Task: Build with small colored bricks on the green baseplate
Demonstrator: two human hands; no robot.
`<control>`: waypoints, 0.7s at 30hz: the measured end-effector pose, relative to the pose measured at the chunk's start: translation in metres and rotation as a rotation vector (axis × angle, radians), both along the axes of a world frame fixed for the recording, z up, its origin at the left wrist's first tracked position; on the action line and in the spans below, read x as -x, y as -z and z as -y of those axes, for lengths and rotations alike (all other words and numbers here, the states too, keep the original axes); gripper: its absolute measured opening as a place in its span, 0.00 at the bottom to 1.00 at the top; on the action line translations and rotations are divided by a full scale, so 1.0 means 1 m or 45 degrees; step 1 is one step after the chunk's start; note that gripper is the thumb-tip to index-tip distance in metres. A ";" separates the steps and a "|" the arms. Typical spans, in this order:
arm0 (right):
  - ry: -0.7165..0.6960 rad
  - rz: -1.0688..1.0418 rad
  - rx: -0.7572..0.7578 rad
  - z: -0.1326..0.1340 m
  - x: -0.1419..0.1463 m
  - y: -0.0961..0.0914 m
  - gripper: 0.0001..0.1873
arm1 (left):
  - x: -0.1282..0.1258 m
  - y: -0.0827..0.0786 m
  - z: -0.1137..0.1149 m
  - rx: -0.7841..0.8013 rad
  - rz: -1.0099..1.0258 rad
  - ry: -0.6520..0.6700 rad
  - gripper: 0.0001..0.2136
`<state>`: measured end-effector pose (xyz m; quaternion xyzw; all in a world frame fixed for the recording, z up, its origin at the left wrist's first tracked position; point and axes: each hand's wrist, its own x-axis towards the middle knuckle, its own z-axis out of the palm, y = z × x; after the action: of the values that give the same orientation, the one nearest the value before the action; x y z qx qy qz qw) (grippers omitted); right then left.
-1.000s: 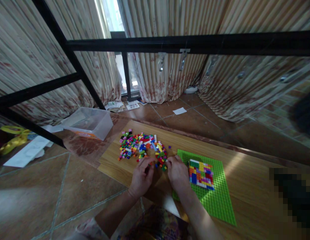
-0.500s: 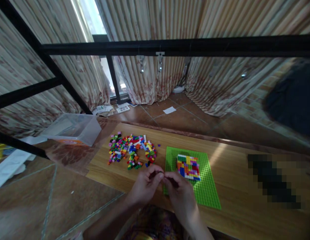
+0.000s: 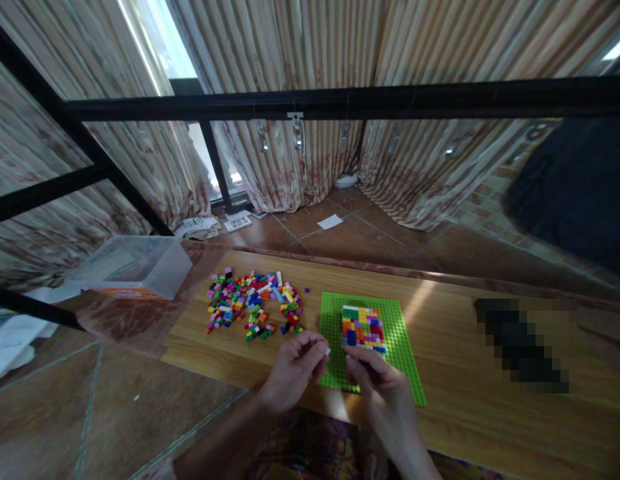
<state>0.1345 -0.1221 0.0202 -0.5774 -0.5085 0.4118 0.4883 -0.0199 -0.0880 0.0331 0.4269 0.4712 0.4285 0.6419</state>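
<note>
My left hand [image 3: 294, 371] pinches a small white brick [image 3: 328, 351] between thumb and forefinger, over the left edge of the green baseplate [image 3: 407, 363]. My right hand [image 3: 385, 387] is closed in a pinch at the near side of the block of coloured bricks [image 3: 363, 325]; what its fingertips hold, if anything, is too small to make out. That block sits on the baseplate, built of many colours in tight rows. Left of the baseplate lies a loose heap of small bricks [image 3: 240, 297] on the wooden table.
A clear plastic box [image 3: 165, 270] with an orange label stands at the table's left end [image 3: 190, 340]. A single purple brick [image 3: 307, 290] lies between heap and baseplate. A dark pixelated shape [image 3: 523, 347] is on the right. A black metal bar [image 3: 340, 100] crosses beyond the table.
My hands have moved apart from touching fingertips, the right one shifting right towards the brick block. A white brick now shows in my left fingertips. The view has turned slightly right.
</note>
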 end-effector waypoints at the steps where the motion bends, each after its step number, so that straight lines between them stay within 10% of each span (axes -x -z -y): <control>1: 0.028 0.057 -0.019 -0.003 -0.004 -0.001 0.13 | 0.000 0.003 -0.002 -0.012 -0.023 -0.022 0.13; 9: 0.130 0.663 -0.230 -0.034 -0.031 -0.009 0.11 | 0.016 0.031 0.001 -0.245 -0.455 0.000 0.09; 21: 0.095 0.924 -0.388 -0.075 -0.038 0.014 0.11 | 0.019 0.031 0.001 -0.342 -0.620 0.067 0.08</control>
<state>0.1721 -0.0469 0.0057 -0.6245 -0.6821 0.0828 0.3714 -0.0394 -0.0895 0.0023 0.6107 0.5393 0.3552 0.4583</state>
